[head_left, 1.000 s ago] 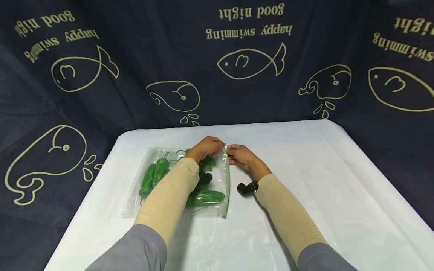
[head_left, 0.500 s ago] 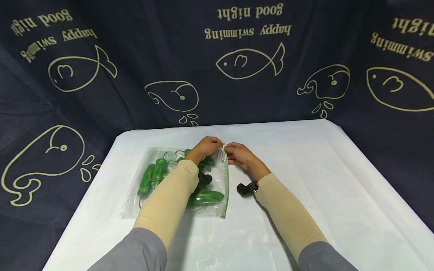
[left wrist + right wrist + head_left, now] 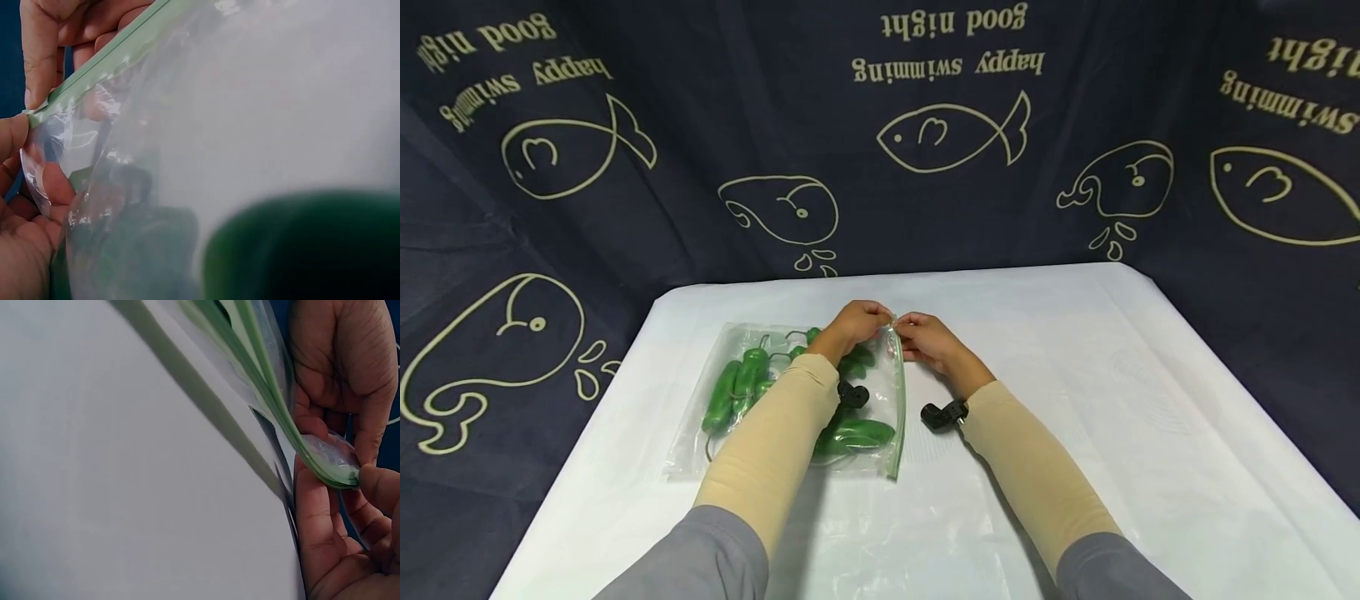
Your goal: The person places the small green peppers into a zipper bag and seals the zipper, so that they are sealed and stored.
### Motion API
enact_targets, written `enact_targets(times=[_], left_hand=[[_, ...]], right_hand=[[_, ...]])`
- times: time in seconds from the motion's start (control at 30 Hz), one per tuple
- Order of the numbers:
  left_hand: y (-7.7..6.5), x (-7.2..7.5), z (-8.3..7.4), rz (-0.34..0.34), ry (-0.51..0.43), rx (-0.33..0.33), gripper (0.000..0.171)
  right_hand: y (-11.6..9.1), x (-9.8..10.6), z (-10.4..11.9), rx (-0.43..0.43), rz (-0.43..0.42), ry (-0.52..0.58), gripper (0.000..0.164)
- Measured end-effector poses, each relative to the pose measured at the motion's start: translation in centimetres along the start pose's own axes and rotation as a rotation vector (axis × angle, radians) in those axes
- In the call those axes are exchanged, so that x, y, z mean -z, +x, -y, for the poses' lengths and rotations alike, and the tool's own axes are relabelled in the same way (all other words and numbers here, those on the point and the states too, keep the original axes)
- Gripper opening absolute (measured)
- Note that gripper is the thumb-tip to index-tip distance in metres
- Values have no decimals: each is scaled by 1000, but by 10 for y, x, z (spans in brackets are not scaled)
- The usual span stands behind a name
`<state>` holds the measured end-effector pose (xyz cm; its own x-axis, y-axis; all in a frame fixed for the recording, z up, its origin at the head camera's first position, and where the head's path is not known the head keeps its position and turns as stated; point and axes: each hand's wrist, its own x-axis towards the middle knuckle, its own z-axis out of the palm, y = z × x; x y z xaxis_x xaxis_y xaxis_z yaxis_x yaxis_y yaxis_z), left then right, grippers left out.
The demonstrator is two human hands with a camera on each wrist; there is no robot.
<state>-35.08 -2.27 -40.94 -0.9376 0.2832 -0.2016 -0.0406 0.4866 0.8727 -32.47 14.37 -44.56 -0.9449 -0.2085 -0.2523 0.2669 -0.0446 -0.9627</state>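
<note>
A clear zip bag point(image 3: 887, 392) with a green seal strip point(image 3: 100, 65) along its right-hand edge lies on the table. Inside are several green pepper-like vegetables point(image 3: 750, 379) with thin curved stems. My left hand point(image 3: 857, 323) reaches over the bag and pinches the plastic at the far end of the strip. Right beside it, my right hand point(image 3: 928, 337) pinches that same end between thumb and fingers. In the right wrist view the strip's two edges point(image 3: 275, 403) stand apart along their length and come together at the fingertips. My left forearm hides part of the bag.
White cloth covers the table point(image 3: 1075, 375). A dark blue curtain point(image 3: 880, 225) with fish and whale drawings hangs behind it and along the sides. Black wrist cameras point(image 3: 943, 415) sit below both hands.
My right hand has shifted slightly left and away from me, closer to my left hand. The far end of the strip has moved slightly left; a white piece seen there earlier is now covered by fingers.
</note>
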Motion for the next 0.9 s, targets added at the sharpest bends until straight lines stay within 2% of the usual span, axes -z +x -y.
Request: enact_targets(times=[0.33,0.9], left_hand=[[2,1,1,-3,-35,42,22],[3,0,2,-52,-110,76,19]], right_hand=[[0,1,-1,-3,10,-21,14],[-6,2,4,-37,41,-93,20]])
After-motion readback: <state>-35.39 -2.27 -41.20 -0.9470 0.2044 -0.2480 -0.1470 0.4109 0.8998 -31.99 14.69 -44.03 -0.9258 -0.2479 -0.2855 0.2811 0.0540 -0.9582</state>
